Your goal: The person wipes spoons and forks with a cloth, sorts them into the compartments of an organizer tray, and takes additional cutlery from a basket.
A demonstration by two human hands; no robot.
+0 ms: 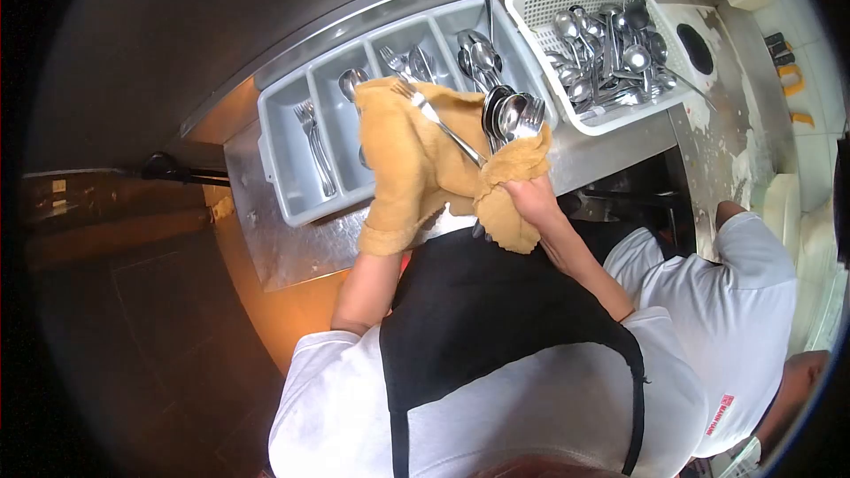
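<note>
A tan cloth [390,155] covers my left hand, so only the wrist and forearm [367,288] show and its fingers are hidden. Across the cloth lies a fork [434,119], tines up and to the left, its handle reaching toward my right hand. My right hand [529,199] is closed round a bunched end of the same cloth, wrapped about a bundle of spoons and forks [511,115]. Their heads stick out above the cloth, over the right side of a grey cutlery tray [273,155].
The tray's compartments hold forks [316,149], a spoon [351,81] and more spoons [478,57]. A white perforated basket [540,4] of mixed cutlery [611,53] stands to its right on the metal counter [602,155]. Another person in a white shirt [735,292] is close on my right.
</note>
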